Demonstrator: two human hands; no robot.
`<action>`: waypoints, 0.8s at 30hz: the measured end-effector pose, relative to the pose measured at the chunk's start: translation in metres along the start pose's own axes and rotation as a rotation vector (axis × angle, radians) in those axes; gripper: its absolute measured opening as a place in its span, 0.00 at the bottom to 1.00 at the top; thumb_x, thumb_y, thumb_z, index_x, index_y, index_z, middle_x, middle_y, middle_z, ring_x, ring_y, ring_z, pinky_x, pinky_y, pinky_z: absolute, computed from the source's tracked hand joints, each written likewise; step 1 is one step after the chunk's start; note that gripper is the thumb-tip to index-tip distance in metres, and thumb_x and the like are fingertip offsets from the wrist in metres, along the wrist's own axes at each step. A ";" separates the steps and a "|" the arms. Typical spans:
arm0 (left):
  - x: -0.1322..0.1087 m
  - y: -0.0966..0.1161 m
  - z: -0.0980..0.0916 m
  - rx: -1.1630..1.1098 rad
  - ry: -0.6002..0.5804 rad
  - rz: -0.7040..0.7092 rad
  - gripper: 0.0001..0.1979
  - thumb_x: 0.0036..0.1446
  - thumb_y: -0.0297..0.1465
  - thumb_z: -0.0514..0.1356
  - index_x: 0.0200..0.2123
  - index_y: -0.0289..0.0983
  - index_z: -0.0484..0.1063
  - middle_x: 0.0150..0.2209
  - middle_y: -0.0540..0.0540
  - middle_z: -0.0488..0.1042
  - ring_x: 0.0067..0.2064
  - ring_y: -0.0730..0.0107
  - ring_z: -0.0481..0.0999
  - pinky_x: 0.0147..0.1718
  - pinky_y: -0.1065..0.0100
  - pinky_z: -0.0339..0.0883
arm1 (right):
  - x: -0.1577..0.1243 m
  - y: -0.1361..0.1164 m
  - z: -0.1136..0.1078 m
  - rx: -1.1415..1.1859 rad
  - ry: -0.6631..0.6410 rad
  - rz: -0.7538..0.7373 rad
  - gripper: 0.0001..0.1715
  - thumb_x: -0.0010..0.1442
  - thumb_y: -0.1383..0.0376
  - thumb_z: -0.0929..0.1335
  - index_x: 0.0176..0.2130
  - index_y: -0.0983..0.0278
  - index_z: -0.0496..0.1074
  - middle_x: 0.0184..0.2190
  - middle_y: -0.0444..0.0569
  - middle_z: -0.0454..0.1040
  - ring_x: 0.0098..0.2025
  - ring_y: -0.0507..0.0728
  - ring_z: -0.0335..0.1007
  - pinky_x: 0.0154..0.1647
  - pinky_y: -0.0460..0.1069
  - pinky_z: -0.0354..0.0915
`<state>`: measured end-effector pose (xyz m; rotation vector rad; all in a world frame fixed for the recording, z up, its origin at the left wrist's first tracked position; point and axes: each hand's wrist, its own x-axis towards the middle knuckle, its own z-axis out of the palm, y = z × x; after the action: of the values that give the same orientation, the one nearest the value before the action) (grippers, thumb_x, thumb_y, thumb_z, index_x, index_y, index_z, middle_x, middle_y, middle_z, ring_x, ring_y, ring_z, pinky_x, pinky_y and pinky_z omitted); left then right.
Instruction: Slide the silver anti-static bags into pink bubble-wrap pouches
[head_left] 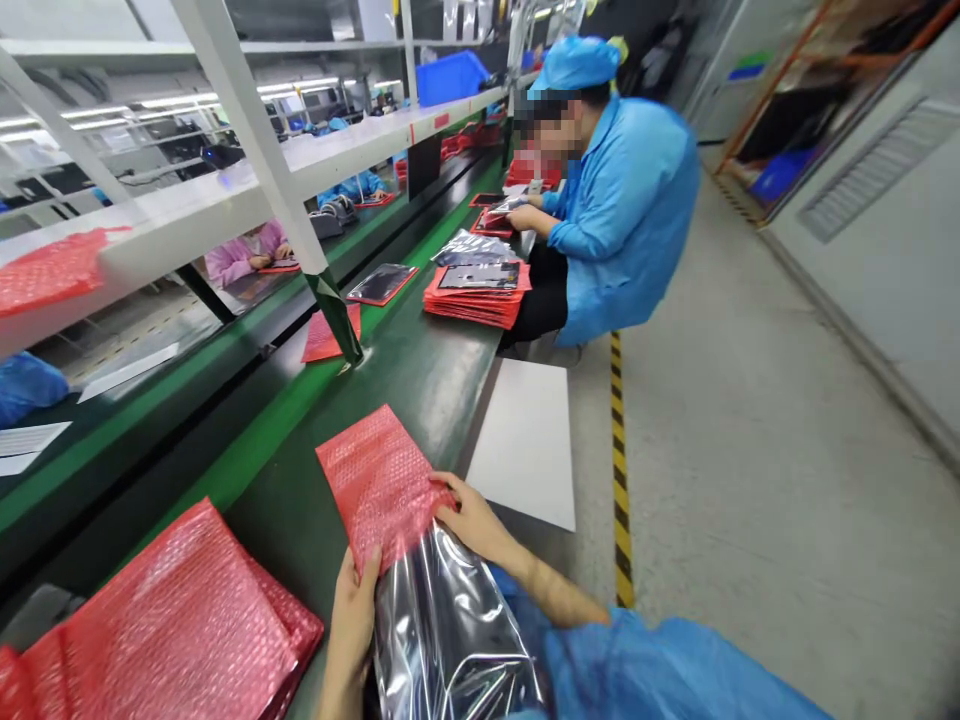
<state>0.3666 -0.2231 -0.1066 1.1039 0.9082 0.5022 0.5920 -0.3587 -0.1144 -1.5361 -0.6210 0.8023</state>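
Shiny silver-black bag (457, 640) right up close, lying across my lap, its far end meeting the red bubble pouch (375, 475) at the bench edge! My left hand (355, 605) grips the pouch's near left corner, thumb on top; my right hand (476, 518) pinches its right edge near the mouth. How far the bag reaches inside, I can't tell. Off to my left, a heap of red bubble pouches (172, 630) on the green bench (405, 375). Further along, a co-worker in blue (630, 210) bends over the bench, near a red stack (476, 305) topped with a dark panel (480, 276).
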 end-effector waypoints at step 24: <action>-0.020 -0.046 -0.014 0.468 0.286 0.412 0.33 0.60 0.65 0.64 0.41 0.39 0.82 0.41 0.40 0.84 0.37 0.56 0.86 0.38 0.64 0.81 | -0.052 0.025 -0.021 -0.626 0.214 -0.364 0.17 0.76 0.52 0.64 0.38 0.55 0.73 0.33 0.47 0.82 0.35 0.63 0.82 0.39 0.55 0.74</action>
<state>0.3402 -0.2489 -0.1432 1.6929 1.0826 0.8280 0.5747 -0.4152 -0.1314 -1.9562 -1.0153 0.1565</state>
